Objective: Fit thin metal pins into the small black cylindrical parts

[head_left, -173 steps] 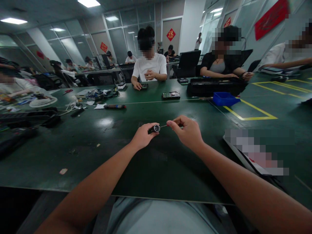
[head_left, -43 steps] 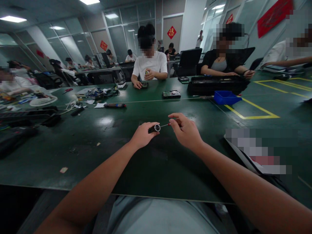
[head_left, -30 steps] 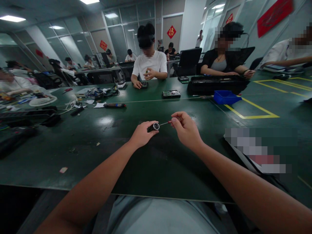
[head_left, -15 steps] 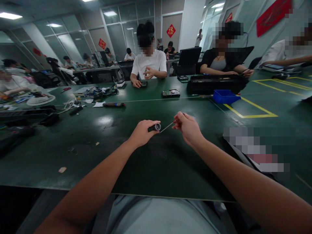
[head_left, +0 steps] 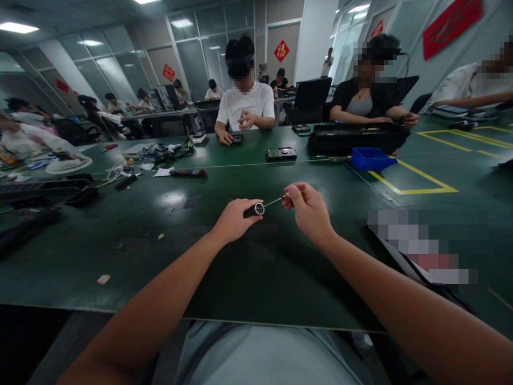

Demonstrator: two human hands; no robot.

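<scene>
My left hand grips a small black cylinder with a silver end face that points right. My right hand pinches a thin screwdriver with a red handle, and its metal tip touches the cylinder's silver face. Both hands hover just above the dark green table, at its middle, with my forearms stretched out over the near edge.
A blue bin and a long black case lie at the far right. A circuit board rests mid-table. Cables, papers and tools clutter the far left. Other people sit across the table. A flat blurred item lies at my right.
The screwdriver tip slipped down and off to the side of the cylinder's face half a second ago, and is back on its face now. My hands have barely shifted otherwise.
</scene>
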